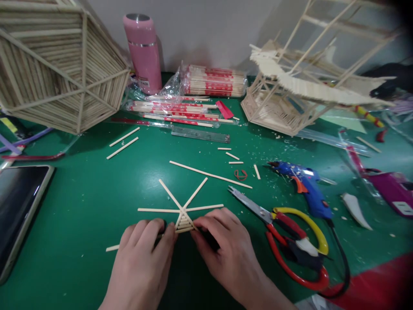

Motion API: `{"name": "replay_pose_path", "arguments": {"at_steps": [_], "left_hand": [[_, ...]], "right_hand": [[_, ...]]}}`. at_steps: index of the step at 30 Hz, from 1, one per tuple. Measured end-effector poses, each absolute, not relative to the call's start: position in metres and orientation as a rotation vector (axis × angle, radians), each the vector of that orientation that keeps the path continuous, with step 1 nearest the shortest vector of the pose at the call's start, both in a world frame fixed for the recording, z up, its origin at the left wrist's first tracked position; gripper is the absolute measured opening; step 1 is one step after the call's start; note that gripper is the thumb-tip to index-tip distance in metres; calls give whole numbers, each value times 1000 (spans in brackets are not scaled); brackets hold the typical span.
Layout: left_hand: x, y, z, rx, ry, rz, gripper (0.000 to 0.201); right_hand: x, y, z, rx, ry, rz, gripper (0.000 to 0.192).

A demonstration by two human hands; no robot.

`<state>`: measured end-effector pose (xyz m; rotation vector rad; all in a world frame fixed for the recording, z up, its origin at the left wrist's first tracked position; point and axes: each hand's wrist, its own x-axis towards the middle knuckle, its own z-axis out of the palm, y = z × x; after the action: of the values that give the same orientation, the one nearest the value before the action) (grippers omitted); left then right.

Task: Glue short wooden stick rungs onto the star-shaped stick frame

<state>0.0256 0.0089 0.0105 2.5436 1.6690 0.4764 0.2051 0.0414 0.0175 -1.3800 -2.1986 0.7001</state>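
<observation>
A small star-shaped frame of thin wooden sticks (183, 210) lies on the green table, its lower wedge filled with short parallel sticks. My left hand (142, 254) is closed around a long wooden stick (112, 248); one end pokes out to the left, while the other runs along the wedge's bottom edge. My right hand (226, 249) pinches the wedge's right corner between thumb and fingers. Scissors (258, 209) with red and yellow handles rest right of my right hand. Beyond the frame lies a loose long stick (209, 174).
A blue glue gun (305, 183) with a cable lies right, past the scissors. A phone (22, 211) is at left. Behind stand a wooden stick panel (64, 64), a pink bottle (143, 56), packed sticks (216, 82), a ruler (200, 134) and a wooden model (284, 103).
</observation>
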Motion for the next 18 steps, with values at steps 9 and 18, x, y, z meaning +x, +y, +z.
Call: {"name": "replay_pose_path", "arguments": {"at_steps": [9,18], "left_hand": [[25,8,14,2559,1659,426,20],[23,8,12,2556,1640,424,20]], "right_hand": [[205,41,17,-1393,-2199,719,8],[205,41,17,-1380,-2192,719,8]]}}
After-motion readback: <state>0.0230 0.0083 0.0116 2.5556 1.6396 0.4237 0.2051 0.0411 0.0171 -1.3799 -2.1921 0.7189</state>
